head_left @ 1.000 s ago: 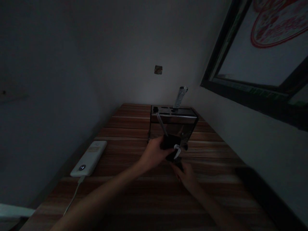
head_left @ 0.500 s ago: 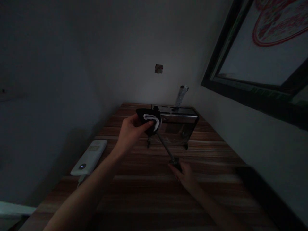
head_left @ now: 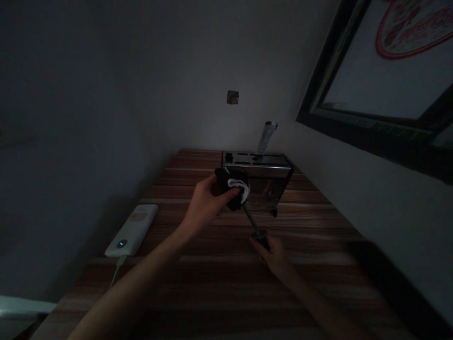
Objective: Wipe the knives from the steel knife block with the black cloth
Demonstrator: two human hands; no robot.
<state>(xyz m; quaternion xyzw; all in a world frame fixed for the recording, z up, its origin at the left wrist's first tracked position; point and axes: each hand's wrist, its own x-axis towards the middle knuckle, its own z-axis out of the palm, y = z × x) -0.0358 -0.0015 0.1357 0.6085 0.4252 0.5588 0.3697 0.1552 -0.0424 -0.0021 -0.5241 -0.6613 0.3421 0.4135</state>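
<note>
My left hand (head_left: 208, 200) pinches a folded black cloth (head_left: 226, 182) with a curled white edge. The cloth is pressed around the upper part of a thin grey metal rod. This rod belongs to what looks like a honing steel (head_left: 252, 219), with a dark guard and black handle. Lower right, my right hand (head_left: 276, 257) is closed around that handle, and the rod slants up and left into the cloth, which hides its tip. Just behind the cloth stands a knife block (head_left: 262, 165) with a shiny slotted top. One silvery handle (head_left: 266, 138) sticks up from it.
Everything rests on a striped wooden table (head_left: 198, 278). A white power bank (head_left: 132, 230) with a plugged-in cable lies at the left edge. A dark flat object (head_left: 392, 288) lies at the right. Walls close in behind and beside; a dark-framed window (head_left: 354, 125) is at right.
My left hand and the cloth have slid down and right along the rod, closer to the handle. The right hand has barely moved; more of the knife block's top shows.
</note>
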